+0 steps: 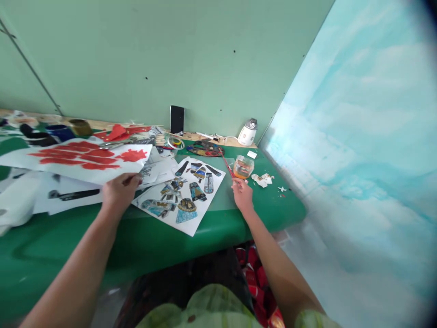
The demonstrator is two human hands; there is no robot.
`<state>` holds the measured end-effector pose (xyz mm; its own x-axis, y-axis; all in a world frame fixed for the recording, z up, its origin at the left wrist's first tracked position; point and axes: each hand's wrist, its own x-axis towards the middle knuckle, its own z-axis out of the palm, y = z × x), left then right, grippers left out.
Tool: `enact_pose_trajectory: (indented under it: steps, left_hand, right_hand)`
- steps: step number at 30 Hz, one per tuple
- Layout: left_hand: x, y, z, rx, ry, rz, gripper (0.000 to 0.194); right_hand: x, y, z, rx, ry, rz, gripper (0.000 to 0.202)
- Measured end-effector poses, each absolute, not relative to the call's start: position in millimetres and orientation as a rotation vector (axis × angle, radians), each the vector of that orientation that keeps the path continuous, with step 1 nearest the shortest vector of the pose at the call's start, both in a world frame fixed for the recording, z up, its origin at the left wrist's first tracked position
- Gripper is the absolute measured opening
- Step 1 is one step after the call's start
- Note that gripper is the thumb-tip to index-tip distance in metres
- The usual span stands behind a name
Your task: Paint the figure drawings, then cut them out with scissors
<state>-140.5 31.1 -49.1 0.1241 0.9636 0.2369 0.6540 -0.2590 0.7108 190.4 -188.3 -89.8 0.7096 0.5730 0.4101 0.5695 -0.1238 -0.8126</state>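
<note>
My left hand (120, 191) is closed on the lower right edge of a white sheet with red painted shapes (85, 157), which lies over other papers. My right hand (243, 193) pinches a thin red paintbrush (226, 165) whose far end reaches the paint-smeared palette (205, 148). Just behind that hand stands a clear cup of orange liquid (243, 166). Between my hands, a white sheet with blue and brown painted pieces (187, 193) lies flat on the green table cover (218, 225).
Crumpled stained tissue (262, 180) lies right of the cup. A white kettle-like container (247, 132) and an upright black phone (177, 120) stand along the wall. Paint jars (60, 132), red cutouts (119, 132) and a roll of tape (175, 143) sit at the back. More papers (73, 193) spread left.
</note>
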Motion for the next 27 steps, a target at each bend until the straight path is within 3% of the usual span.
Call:
enact_pose_trajectory:
  steps: [17,27]
  left_hand:
    - [-143.2,30.5,-46.3,1.781,1.498,0.901,0.017]
    - [-144.6,27.6,-50.8,1.69,1.427,0.862,0.029]
  right_hand:
    - [189.8,-187.3,-90.5,-1.786,-0.941,0.069,0.034]
    - [192.0,-183.3,-99.1,-1.77,-0.991,0.105,0.022]
